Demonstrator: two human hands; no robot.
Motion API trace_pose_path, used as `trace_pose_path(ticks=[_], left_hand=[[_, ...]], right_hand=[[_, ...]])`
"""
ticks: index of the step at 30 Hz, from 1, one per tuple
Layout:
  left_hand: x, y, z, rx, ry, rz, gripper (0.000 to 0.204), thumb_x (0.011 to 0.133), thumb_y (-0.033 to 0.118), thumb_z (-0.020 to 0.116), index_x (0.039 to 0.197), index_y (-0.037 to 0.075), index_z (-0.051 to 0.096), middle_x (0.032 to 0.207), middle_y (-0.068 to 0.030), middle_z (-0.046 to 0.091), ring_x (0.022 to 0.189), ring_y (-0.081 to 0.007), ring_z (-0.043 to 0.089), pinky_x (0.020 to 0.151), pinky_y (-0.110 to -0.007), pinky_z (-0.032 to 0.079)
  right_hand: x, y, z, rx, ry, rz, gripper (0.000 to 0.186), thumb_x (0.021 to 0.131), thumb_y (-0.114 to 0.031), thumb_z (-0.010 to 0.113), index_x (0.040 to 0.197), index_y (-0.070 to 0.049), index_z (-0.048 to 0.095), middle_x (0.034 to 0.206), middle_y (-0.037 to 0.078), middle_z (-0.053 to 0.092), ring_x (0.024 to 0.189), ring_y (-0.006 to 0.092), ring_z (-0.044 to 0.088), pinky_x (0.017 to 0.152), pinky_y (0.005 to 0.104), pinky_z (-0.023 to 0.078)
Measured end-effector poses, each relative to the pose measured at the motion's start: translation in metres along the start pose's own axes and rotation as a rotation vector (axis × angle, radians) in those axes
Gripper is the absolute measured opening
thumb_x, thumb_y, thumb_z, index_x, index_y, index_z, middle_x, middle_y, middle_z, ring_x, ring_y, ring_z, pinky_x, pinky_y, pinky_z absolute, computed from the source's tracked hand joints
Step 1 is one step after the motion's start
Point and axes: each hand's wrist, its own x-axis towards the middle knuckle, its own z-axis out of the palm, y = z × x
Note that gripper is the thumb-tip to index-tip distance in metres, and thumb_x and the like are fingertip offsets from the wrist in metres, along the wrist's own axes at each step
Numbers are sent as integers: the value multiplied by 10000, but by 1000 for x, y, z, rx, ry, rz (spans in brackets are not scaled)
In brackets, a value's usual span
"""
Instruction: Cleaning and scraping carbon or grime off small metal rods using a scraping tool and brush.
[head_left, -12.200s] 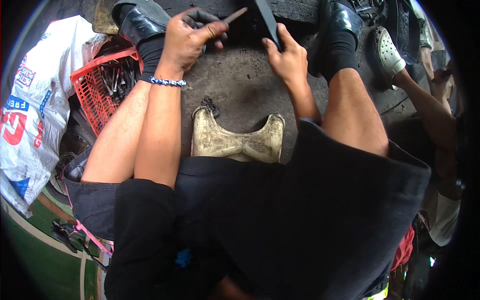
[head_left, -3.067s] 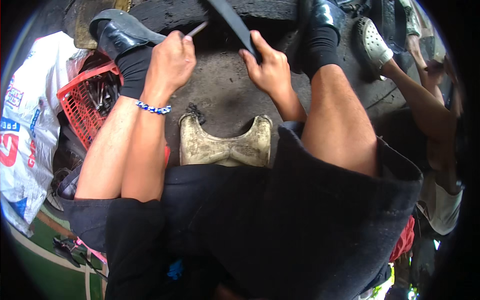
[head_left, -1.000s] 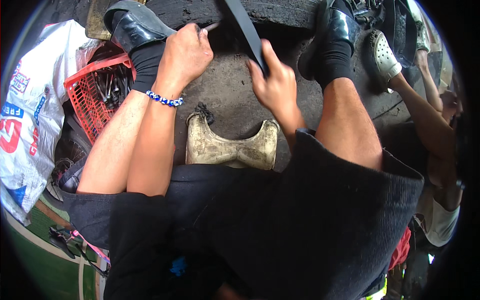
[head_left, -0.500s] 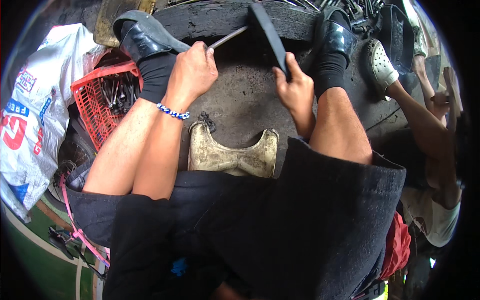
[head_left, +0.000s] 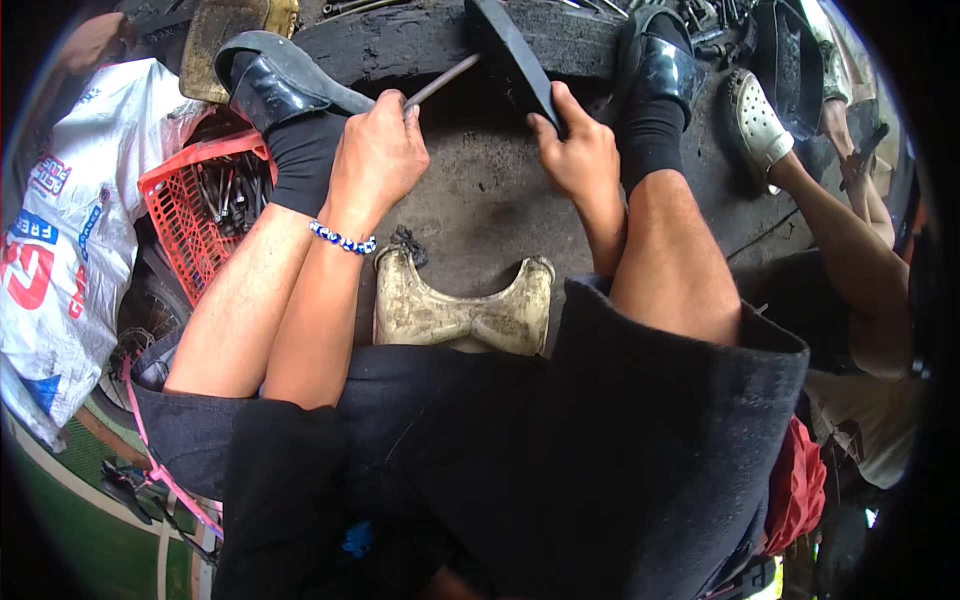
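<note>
My left hand (head_left: 378,155), with a blue and white beaded bracelet at its wrist, is closed around a thin grey metal rod (head_left: 445,80). The rod slants up to the right, its tip by the left edge of a long, flat black bar (head_left: 520,62). I cannot tell if the two touch. My right hand (head_left: 582,150) grips the bar's near end, thumb on one side and fingers on the other. Beyond both hands a charred-looking dark wooden beam (head_left: 400,45) lies across the ground between my sandalled feet.
A worn cream plastic stool (head_left: 455,315) is under me. At left stand a red crate (head_left: 185,215) of metal tools and a white sack (head_left: 80,230). Another person's white clog (head_left: 755,125) rests at right, near a black tray (head_left: 785,70). A person's hand (head_left: 95,40) shows far left.
The black bar and my right hand have shifted a little left and up. The rod's tip has moved slightly left with my left hand. Another person's hand has appeared at the upper left.
</note>
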Motion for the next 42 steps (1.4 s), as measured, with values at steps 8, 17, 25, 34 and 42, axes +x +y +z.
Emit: trace_pose_path(ticks=[8,17,25,34,42], left_hand=[[0,4,-4,20,1,43,154,859,136,581,808,-6,550,655,-269,586,673,-448,605,585,-500,497],[4,21,-12,15,73,154,141,820,129,639,840,0,587,700,-234,611,693,-423,614,610,-473,500],[7,32,-25,-84,-80,-38,291,855,212,629,750,-52,568,707,-265,598,763,-443,607,658,-463,481],[7,23,-28,-64,-108,-120,194,845,143,632,960,-11,662,764,-231,635,753,-366,654,672,-382,495],[3,20,-20,10,-4,31,136,790,96,675,814,-29,627,721,-246,612,715,-399,630,623,-426,491]], right_hand=[[-2,-1,1,51,-63,116,473,770,-232,724,1203,-85,601,844,228,655,769,385,657,667,414,524],[-22,17,-4,94,54,-72,423,768,-225,710,1165,-127,601,697,186,633,640,372,637,569,436,498],[-43,24,4,230,14,101,422,804,-144,718,1173,19,594,774,194,663,690,136,668,651,272,508],[-47,-3,-8,385,-120,147,424,811,-132,718,1194,-10,583,795,158,670,707,97,632,648,262,496],[-20,11,6,122,-39,28,431,806,-145,706,1197,-14,580,756,230,642,682,281,695,608,336,515]])
